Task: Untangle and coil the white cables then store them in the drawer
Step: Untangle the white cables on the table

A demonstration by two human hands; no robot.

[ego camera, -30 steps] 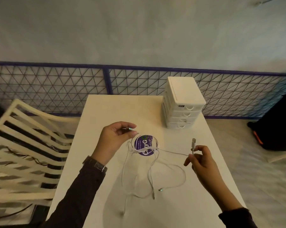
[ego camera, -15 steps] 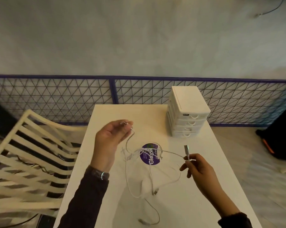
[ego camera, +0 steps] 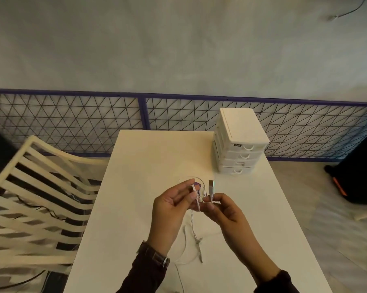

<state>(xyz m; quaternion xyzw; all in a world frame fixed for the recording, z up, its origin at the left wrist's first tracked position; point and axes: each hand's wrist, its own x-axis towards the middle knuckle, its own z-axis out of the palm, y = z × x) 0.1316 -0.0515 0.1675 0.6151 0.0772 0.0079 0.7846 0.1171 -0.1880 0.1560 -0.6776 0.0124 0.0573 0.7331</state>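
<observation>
My left hand (ego camera: 174, 205) pinches one end of a thin white cable (ego camera: 190, 237) above the white table (ego camera: 146, 166). My right hand (ego camera: 222, 210) pinches the other end just below its upright USB plug (ego camera: 211, 185). The two hands are close together at the table's middle. Loose cable loops hang beneath them and trail over the table toward its near edge. A white drawer unit (ego camera: 240, 142) with several shut drawers stands at the back right of the table.
A round purple sticker (ego camera: 197, 185) on the table is mostly hidden behind my fingers. A cream slatted chair (ego camera: 37, 199) stands left of the table. A wire mesh fence (ego camera: 72, 121) runs behind it. A black bag (ego camera: 355, 172) lies on the floor at right.
Both hands have come together over the middle of the table, each still holding a cable end. The cable loops now hang beneath them instead of spreading between them.
</observation>
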